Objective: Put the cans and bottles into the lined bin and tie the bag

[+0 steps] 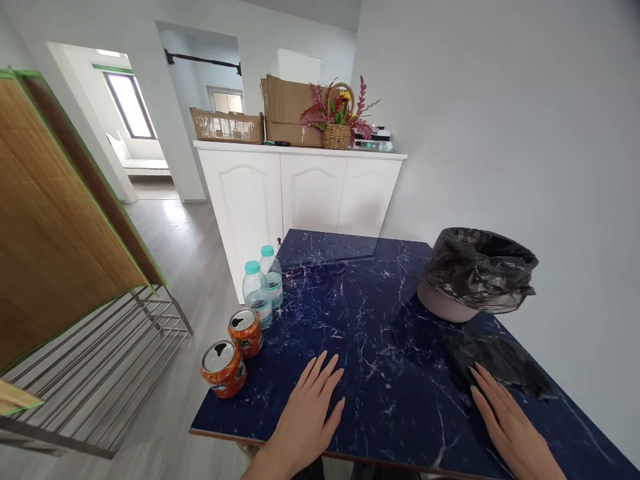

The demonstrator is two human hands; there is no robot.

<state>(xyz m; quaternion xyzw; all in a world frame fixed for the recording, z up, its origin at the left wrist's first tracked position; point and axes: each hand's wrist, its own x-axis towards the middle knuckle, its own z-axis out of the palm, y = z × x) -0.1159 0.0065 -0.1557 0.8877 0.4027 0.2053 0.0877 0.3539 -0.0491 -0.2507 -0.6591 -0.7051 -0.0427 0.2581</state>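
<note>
My left hand (311,405) lies flat on the dark blue marbled table (345,320), fingers stretched out and holding nothing. To its left, along the table's edge, stand two opened orange soda cans, a nearer can (227,379) and a farther can (249,337). Behind them are two clear water bottles with teal caps, a front bottle (257,297) and a back bottle (273,277), both partly filled. My right hand (507,417) rests with fingers extended at the near edge of a folded black plastic bag (500,360), its fingertips touching or just over it.
A pale bin (445,307) lined with a black bag (475,273) stands at the table's back right, by the wall. Beyond the table is a white cabinet (313,193) bearing cardboard boxes (227,127) and a flower basket (337,135). A metal rack (115,360) stands at left.
</note>
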